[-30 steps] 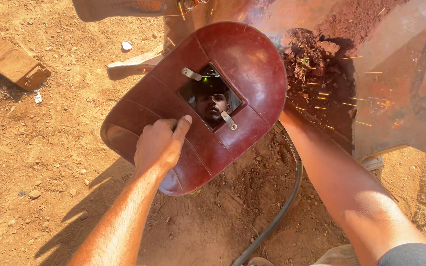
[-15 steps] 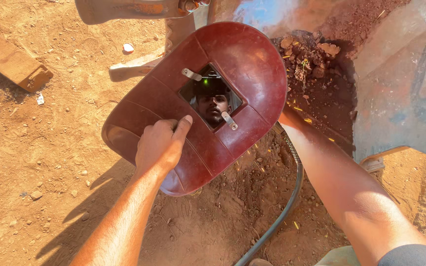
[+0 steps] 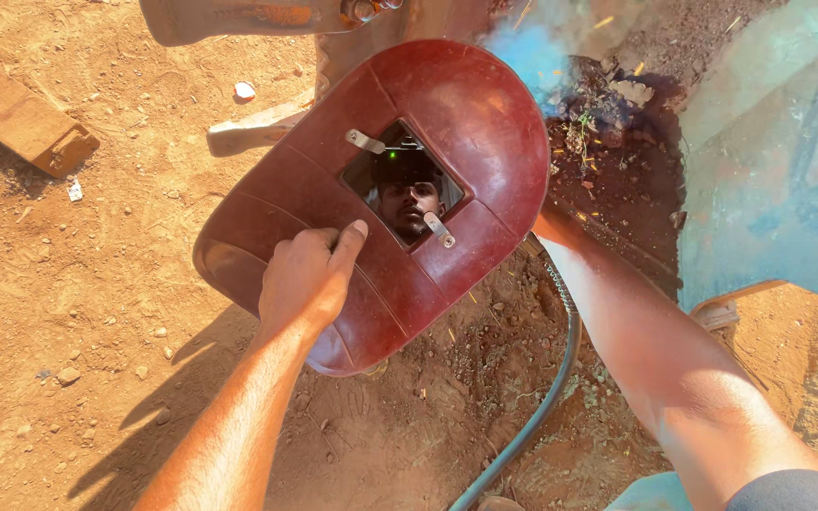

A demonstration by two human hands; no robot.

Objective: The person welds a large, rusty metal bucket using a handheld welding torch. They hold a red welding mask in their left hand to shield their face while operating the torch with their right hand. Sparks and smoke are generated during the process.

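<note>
Five fingers of the left hand (image 3: pixel 307 276) are clenched on the back of a dark red welding shield (image 3: pixel 381 189), the thumb lying up along it toward the small dark window (image 3: pixel 407 194) at its centre. That grasp looks the same as half a second and a full second ago; the shield has barely shifted and is held flat between the camera and the work, above reddish dirt (image 3: pixel 97 284).

How the right hand's fingers stand cannot be told. Only the right forearm (image 3: pixel 655 350) shows, running up from the lower right and vanishing behind the shield's right edge, as it did in the earlier pictures.

What has changed lies beyond the shield. A puff of bluish smoke (image 3: pixel 532 57) now rises just past its upper right rim, where a second ago there was only a faint haze, and bright yellow sparks (image 3: pixel 579 142) are scattered over the dark burnt patch (image 3: pixel 617 170) there. By these signs the welding behind the shield seems to be under way and stronger than a moment before, with the hand steady on the shield.

A greenish hose (image 3: pixel 546 397) curves under the right forearm. A large blue-green metal sheet (image 3: pixel 769 161) fills the right side, and a wooden block (image 3: pixel 26 123) lies well apart at upper left.
</note>
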